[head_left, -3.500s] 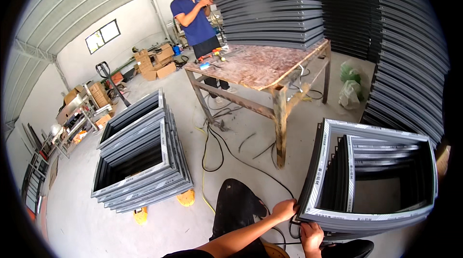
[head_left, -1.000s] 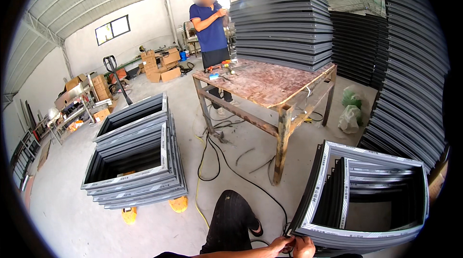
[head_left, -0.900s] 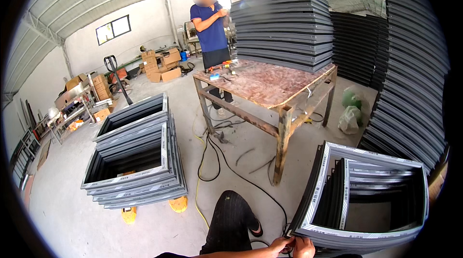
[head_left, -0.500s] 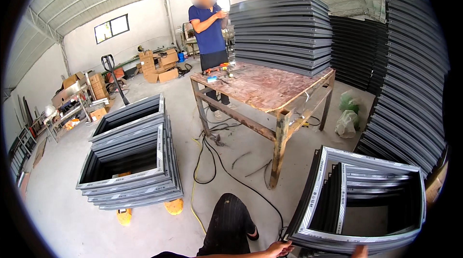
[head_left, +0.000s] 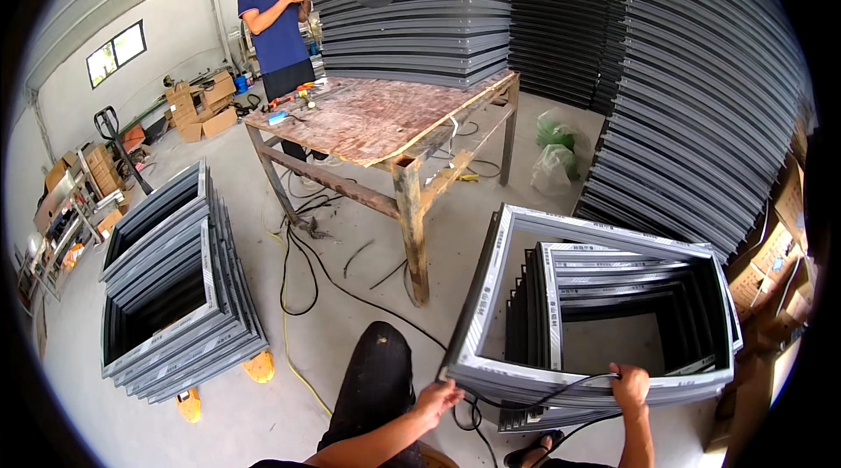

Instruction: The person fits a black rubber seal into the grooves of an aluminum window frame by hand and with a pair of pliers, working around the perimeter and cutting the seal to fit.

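Observation:
A large grey window frame [head_left: 480,310] with white protective film lies askew on a stack of similar frames [head_left: 550,319] at the right front. My left hand [head_left: 435,402] is closed at its near left corner, fingertips against the corner's underside. My right hand [head_left: 631,385] is closed at the near rail, with a black cable [head_left: 565,389] running into its fingers. That cable crosses in front of the rail from beside my left hand. Whether my right fingers also grip the rail is hidden.
A worn wooden table [head_left: 368,118] carries tall stacked frames [head_left: 412,21] and tools. Behind it stands a person [head_left: 280,35]. More frames [head_left: 175,293] sit on a yellow-footed pallet truck at left. Cables [head_left: 307,275] cross the floor; a tall stack [head_left: 701,91] rises at right.
My view has swung right and down. My right hand has come fully into view, and the black cable now runs up to it. The left hand stays by the frame's corner.

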